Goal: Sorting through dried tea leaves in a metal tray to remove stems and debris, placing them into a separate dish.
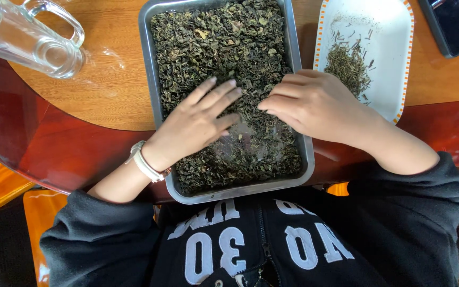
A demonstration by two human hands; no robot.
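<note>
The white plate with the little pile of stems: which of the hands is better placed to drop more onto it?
Probably the right hand: it rests at the metal tray's right edge, beside the white plate. The left hand lies mid-tray.

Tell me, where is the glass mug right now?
The glass mug lies on its side at the top left of the head view, on the wooden table, left of the metal tray.

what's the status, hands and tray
Left hand flat on tea leaves, right hand curled, fingertips in leaves. Tray full. Plate of stems to the right.
</note>
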